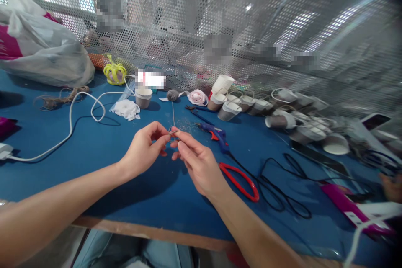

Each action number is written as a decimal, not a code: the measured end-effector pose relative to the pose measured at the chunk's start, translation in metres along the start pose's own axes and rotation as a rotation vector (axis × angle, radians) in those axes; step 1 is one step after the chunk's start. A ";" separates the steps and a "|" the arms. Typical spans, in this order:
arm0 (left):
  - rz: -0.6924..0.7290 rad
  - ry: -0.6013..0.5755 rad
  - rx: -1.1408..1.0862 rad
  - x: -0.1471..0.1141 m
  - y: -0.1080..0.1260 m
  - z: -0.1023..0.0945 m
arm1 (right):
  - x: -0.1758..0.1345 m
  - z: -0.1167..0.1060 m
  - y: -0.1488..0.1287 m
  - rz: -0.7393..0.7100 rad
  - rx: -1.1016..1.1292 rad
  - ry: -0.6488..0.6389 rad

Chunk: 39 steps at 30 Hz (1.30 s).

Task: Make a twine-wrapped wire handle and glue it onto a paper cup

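Note:
Above the middle of the blue table, my left hand (pixel 150 144) and my right hand (pixel 197 161) meet at the fingertips. Both are closed in a pinch on a thin grey yarn (pixel 173 115), which runs back to a small grey yarn ball (pixel 172 95). Small loops of it show between the fingers, though their exact shape is too fine to make out. Just right of my right hand lies a blue glue gun (pixel 216 132) with a red trigger. Nearer to me, red-handled pliers (pixel 240 180) are partly hidden by that hand.
Several small wrapped cups (pixel 229 111) with handles crowd the back right. A lone cup (pixel 143 99) stands behind my left hand beside white fabric (pixel 126 109). White cable (pixel 70 121) crosses the left; black cord (pixel 273 192) coils at right. Perforated metal (pixel 176 29) rises behind.

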<state>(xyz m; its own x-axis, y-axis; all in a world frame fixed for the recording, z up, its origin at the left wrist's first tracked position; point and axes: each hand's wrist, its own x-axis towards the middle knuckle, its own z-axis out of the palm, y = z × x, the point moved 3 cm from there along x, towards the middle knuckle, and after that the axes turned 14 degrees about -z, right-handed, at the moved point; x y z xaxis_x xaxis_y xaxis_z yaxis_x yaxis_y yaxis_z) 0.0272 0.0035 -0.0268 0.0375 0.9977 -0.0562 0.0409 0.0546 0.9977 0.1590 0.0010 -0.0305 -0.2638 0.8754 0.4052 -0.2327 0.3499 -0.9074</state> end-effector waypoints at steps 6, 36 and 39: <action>0.015 0.044 0.050 0.002 -0.002 -0.003 | 0.000 0.002 -0.001 0.007 0.031 -0.016; -0.283 -0.351 -0.193 -0.004 -0.002 0.010 | 0.004 -0.009 -0.002 -0.056 -0.254 0.101; -0.265 -0.297 -0.234 -0.005 -0.003 0.012 | 0.004 -0.008 -0.001 -0.063 -0.256 0.075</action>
<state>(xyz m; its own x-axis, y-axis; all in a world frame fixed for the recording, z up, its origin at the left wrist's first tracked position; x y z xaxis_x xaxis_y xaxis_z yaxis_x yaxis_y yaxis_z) 0.0387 -0.0018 -0.0299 0.3421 0.8953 -0.2855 -0.1371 0.3481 0.9274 0.1656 0.0066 -0.0285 -0.1836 0.8683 0.4608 -0.0001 0.4687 -0.8833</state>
